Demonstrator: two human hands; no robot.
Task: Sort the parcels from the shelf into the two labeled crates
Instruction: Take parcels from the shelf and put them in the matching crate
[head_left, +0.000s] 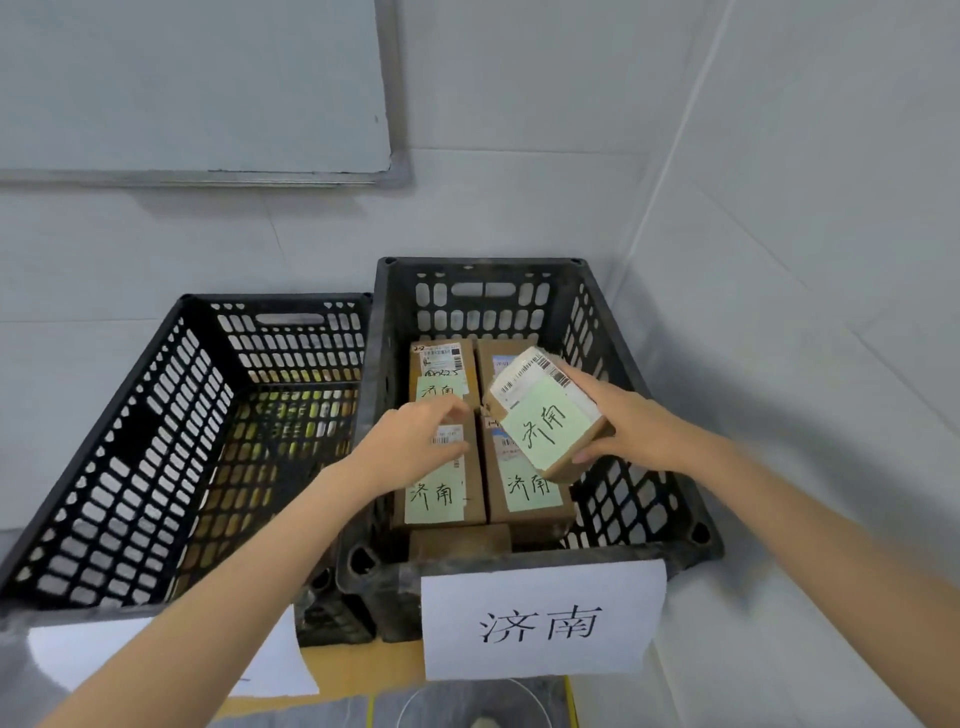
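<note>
Parcel (548, 415) lies tilted in right hand (631, 423) grip, above crate (483, 263).

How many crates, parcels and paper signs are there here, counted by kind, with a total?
Crates: 2
Parcels: 6, five lying in the right-side crate and one gripped by the right hand
Paper signs: 2
Total: 10
</note>
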